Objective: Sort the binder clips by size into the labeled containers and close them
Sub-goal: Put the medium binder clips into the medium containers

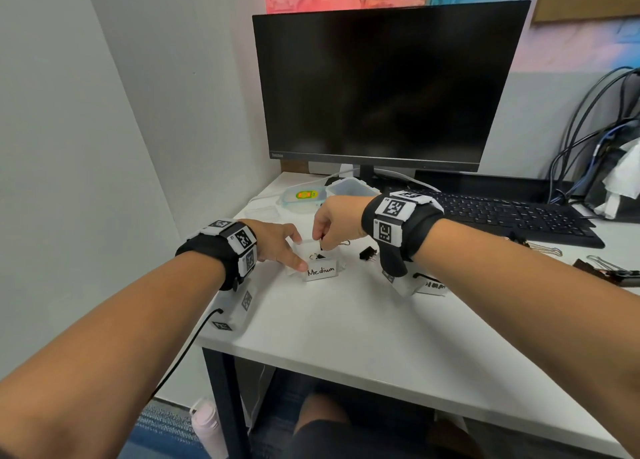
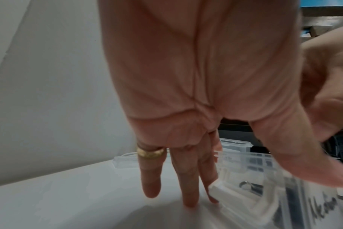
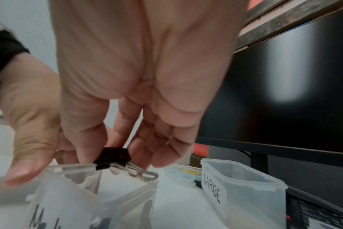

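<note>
A clear tub labeled Medium (image 1: 321, 271) stands open near the desk's left edge, with one black clip (image 1: 316, 256) inside it. My right hand (image 1: 320, 237) hovers just over its rim and pinches a medium black binder clip (image 3: 113, 156) between thumb and fingers, silver handles pointing away. My left hand (image 1: 294, 251) steadies the tub: the straight fingers (image 2: 188, 178) touch the desk by its left wall and the thumb rests against the front near the label. An open tub marked LARGE (image 3: 245, 186) stands farther back.
A loose black clip (image 1: 367, 252) lies right of the Medium tub, and bigger clips (image 1: 606, 268) lie at the far right. Another labeled tub (image 1: 429, 285) sits under my right wrist. A lid (image 1: 304, 195), keyboard (image 1: 512, 213) and monitor (image 1: 381, 88) fill the back.
</note>
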